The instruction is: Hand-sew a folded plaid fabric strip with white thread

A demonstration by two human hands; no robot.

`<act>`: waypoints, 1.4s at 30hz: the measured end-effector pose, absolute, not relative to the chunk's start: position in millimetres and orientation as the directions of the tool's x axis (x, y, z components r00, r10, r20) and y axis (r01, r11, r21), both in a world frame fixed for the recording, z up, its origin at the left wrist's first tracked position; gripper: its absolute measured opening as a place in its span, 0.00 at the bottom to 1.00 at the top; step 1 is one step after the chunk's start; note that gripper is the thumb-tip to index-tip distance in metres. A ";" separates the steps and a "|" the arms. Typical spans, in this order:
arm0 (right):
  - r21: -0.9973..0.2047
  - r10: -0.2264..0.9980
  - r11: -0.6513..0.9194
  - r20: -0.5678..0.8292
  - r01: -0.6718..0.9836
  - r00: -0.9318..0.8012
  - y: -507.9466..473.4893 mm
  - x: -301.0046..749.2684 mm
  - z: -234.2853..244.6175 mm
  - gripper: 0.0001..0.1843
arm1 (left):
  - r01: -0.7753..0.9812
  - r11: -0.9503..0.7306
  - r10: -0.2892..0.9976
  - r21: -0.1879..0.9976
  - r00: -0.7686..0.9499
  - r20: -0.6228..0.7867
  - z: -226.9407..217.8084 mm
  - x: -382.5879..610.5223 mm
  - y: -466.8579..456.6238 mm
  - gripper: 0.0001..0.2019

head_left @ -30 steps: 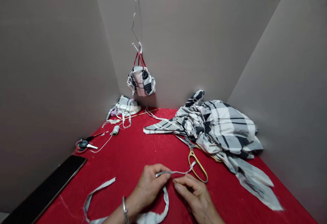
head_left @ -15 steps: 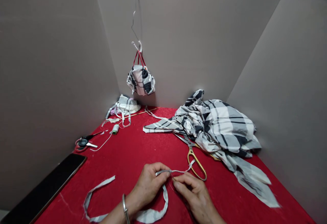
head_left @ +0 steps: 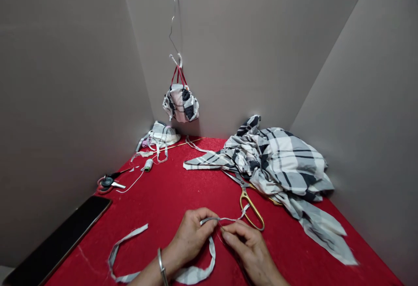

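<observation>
My left hand (head_left: 197, 229) is closed in a pinch on a narrow fabric strip (head_left: 210, 257), pale and grey, which curls under the wrist and out to the left. Its thin folded end runs right from the fingertips toward the gold-handled scissors (head_left: 250, 207). Close beside it, my right hand (head_left: 250, 244) pinches a fine thread (head_left: 222, 238) that hangs in a small loop between the hands. Whether a needle is in those fingertips is too small to tell. A silver bangle (head_left: 161, 266) circles my left wrist.
Crumpled plaid cloth (head_left: 287, 159) lies at the right, partly over the scissors. At the left are a black phone (head_left: 62, 238), small scissors (head_left: 107, 183), a thread spool (head_left: 148, 165) and plaid scraps (head_left: 163, 133). A plaid bundle (head_left: 180, 103) hangs before the grey back panel (head_left: 244, 59).
Both hands keep almost the same pose and place, still pinching the strip and the thread. The whole view has shifted very slightly.
</observation>
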State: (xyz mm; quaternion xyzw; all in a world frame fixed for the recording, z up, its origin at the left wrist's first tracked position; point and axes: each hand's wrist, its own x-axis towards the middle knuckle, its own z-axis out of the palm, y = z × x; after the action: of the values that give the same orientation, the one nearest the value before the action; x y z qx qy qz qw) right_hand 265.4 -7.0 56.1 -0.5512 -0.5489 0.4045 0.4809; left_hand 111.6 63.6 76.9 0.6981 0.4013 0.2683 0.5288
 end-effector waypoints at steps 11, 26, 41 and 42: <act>-0.972 0.989 0.086 0.109 0.219 0.096 -10.2 261.9 55.2 0.15 | 0.186 0.009 0.860 0.982 0.500 -0.102 67.4 116.0 61.9 0.12; -0.994 0.988 -0.094 -0.099 -0.053 0.120 -3.9 261.6 49.3 0.21 | 0.205 -0.224 0.822 0.953 0.564 0.072 69.3 117.9 54.6 0.14; -0.929 0.983 -0.163 -0.181 -0.332 0.024 -3.0 266.6 51.1 0.25 | 0.301 -0.437 0.756 0.848 0.633 0.165 69.9 121.2 43.7 0.14; -0.930 0.983 -0.174 -0.185 -0.324 0.002 -3.7 267.1 52.0 0.25 | 0.302 -0.408 0.773 0.861 0.616 0.151 70.3 120.2 44.6 0.14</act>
State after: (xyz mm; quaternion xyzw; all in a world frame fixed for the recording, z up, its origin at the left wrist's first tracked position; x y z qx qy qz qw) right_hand 267.1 -3.7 52.0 -0.4633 -0.3554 0.6103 0.5353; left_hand 120.2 44.6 70.3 0.7920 0.3395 0.2775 0.4249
